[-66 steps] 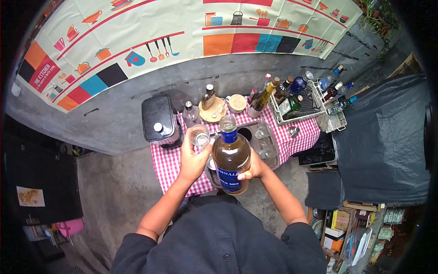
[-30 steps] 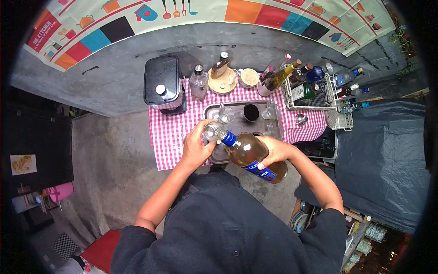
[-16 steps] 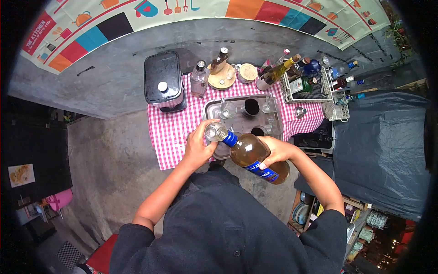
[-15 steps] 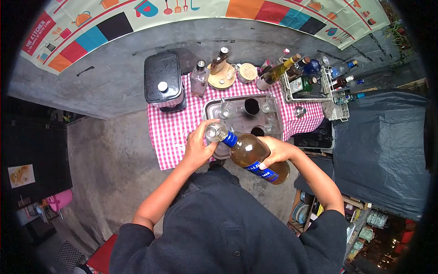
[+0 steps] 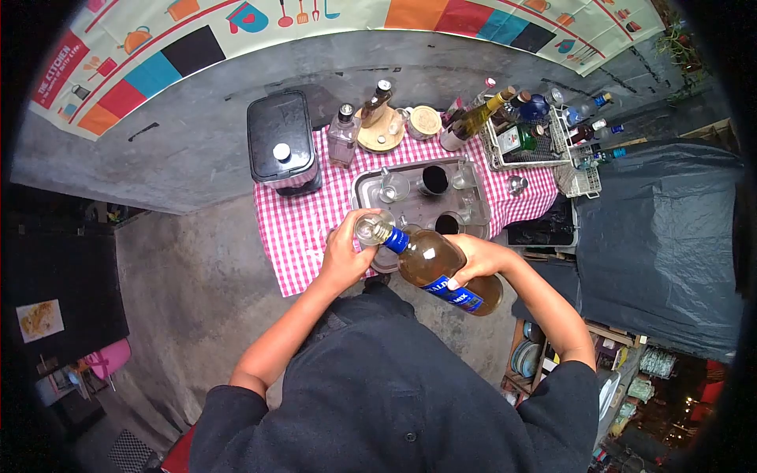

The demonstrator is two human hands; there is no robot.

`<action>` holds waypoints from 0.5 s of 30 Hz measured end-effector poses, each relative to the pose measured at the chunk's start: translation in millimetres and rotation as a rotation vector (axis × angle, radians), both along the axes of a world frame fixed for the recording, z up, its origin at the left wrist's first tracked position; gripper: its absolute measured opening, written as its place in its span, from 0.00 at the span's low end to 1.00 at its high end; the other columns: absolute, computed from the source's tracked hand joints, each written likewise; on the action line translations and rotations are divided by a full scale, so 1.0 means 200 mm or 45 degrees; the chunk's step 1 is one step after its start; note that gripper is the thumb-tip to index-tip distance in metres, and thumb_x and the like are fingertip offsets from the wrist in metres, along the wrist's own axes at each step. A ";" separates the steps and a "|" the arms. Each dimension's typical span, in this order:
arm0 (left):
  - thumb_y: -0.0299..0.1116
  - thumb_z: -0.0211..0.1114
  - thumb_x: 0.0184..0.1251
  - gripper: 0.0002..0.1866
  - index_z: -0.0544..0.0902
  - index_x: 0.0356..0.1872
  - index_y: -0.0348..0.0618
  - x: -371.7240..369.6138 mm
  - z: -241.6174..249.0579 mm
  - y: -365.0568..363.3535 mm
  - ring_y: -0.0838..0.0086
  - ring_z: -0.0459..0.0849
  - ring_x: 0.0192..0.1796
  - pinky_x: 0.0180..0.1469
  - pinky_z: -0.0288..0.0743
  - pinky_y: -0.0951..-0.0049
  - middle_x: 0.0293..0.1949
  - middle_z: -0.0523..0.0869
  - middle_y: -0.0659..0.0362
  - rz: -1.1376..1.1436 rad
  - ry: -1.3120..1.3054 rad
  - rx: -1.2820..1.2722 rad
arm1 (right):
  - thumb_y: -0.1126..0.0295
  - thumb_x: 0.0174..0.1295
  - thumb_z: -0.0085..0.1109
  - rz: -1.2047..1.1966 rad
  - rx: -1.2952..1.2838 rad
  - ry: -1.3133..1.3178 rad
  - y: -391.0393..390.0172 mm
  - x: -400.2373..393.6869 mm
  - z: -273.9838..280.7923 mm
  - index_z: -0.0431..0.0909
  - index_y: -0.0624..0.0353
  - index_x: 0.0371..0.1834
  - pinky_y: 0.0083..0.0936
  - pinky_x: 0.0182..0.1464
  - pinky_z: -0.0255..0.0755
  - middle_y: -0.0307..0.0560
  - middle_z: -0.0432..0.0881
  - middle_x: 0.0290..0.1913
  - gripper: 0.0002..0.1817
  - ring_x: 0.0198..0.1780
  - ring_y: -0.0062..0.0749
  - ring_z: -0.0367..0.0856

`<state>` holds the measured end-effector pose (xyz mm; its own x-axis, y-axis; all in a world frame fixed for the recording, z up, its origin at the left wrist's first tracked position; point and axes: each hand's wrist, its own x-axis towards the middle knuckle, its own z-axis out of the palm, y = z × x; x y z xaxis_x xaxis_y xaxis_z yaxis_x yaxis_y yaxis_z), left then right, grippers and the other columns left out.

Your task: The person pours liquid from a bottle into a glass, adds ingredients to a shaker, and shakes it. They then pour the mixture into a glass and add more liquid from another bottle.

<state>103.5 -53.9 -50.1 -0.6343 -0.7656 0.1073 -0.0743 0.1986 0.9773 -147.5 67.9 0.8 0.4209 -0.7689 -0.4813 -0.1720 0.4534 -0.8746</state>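
Observation:
My left hand [image 5: 344, 256] is wrapped round a clear glass [image 5: 369, 229], held over the near left edge of the grey tray [image 5: 363, 189]. A large bottle [image 5: 430, 256] of brown liquid, with blue neck and label, lies tilted in my right hand [image 5: 479, 260]. Its mouth is at the glass's rim. Whether liquid flows is too small to tell. Behind them on the tray stand a clear glass mug [image 5: 393, 187], a cup of dark liquid [image 5: 433, 180], another dark-filled cup [image 5: 449, 224] and more clear glasses.
The tray rests on a red-and-white checked cloth [image 5: 292, 236]. A black-lidded container [image 5: 281, 135] stands at the back left. Beyond the tray are a square clear bottle [image 5: 343, 138], a round wooden board [image 5: 380, 130] and a wire basket [image 5: 528, 158] with several bottles.
The view has shifted slightly. Both hands keep the glass and the bottle in nearly the same position, with the bottle mouth still at the glass.

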 end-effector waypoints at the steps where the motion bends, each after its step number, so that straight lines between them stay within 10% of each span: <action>1: 0.18 0.64 0.53 0.24 0.77 0.55 0.39 0.00 0.00 0.00 0.59 0.86 0.56 0.58 0.77 0.63 0.50 0.87 0.50 0.003 0.001 0.010 | 0.61 0.43 0.79 0.002 -0.010 0.010 0.00 0.00 0.00 0.68 0.64 0.66 0.33 0.66 0.68 0.48 0.80 0.59 0.45 0.60 0.32 0.77; 15: 0.18 0.63 0.54 0.24 0.76 0.55 0.40 0.00 0.01 -0.01 0.59 0.86 0.56 0.58 0.77 0.64 0.51 0.86 0.50 -0.010 0.000 0.048 | 0.64 0.44 0.79 0.031 -0.040 0.066 -0.02 0.01 0.02 0.68 0.64 0.67 0.33 0.67 0.67 0.48 0.81 0.59 0.45 0.60 0.31 0.77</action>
